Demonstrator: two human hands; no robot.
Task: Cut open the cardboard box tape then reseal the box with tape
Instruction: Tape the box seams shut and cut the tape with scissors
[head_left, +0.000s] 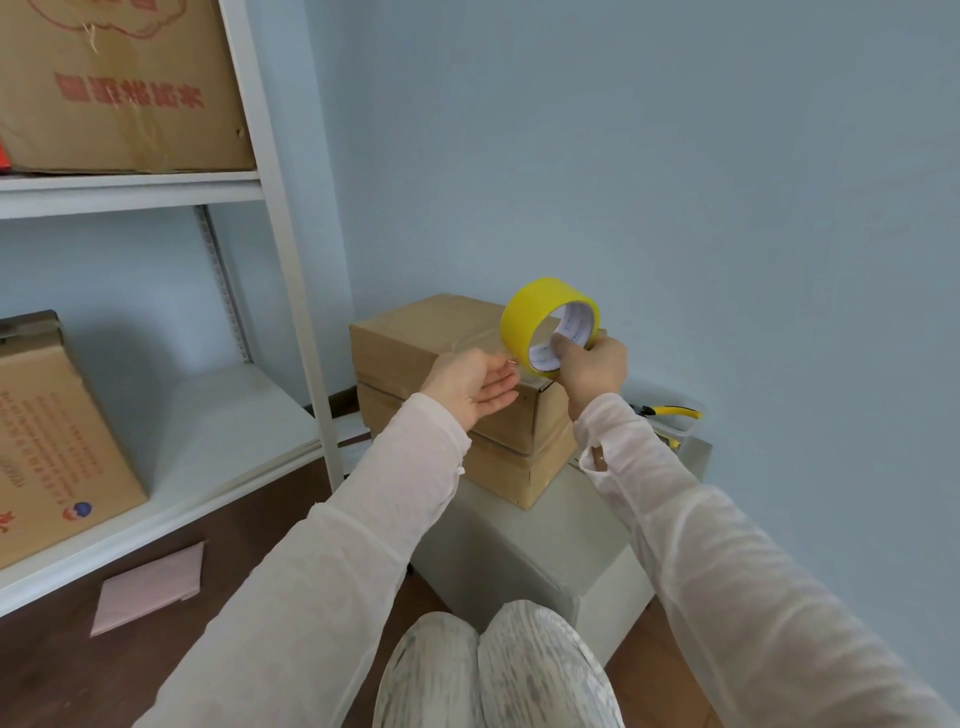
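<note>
Right hand is gripping the light, stiff roll through its core; left hand is hovering open by the box, seemingly empty.

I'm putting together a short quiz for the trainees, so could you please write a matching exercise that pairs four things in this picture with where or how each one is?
Things:
1. tape roll
2. pliers
3. pink sheet
4. left hand

Place or state:
A. lying on the floor
B. open, palm up, beside the top box
C. gripped by the right hand
D. in the clear tub

Pairs: 1-C, 2-D, 3-A, 4-B
</note>
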